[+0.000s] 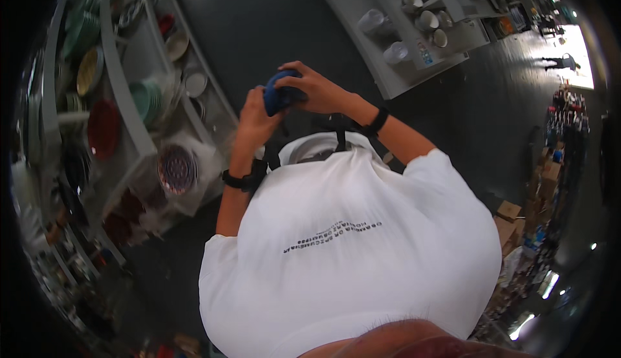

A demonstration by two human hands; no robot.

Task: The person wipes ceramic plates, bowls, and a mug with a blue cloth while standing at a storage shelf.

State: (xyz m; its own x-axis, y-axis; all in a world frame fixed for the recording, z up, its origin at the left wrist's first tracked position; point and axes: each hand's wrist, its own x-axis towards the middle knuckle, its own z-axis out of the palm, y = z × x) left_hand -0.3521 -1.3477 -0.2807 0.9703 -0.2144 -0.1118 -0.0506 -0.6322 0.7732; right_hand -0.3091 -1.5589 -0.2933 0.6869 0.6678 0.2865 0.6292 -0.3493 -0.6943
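Observation:
Both hands are raised together in front of my chest, over the dark aisle floor. Between them is a small blue rounded vessel (pixel 277 96), perhaps a cup or bowl; my fingers cover much of it. My left hand (pixel 256 113) grips its left side from below. Over its top and right side curl the fingers of my right hand (pixel 309 89). A darker part shows under the right fingers, too shadowed to make out. Each wrist wears a black band.
Shelves on the left (pixel 132 115) carry stacked plates, a red oval dish (pixel 103 128) and a patterned plate (pixel 178 169) in clear wrap. White cups (pixel 427 21) and clear containers stand on the right shelf (pixel 414 79). Cardboard boxes (pixel 509 219) lie farther right.

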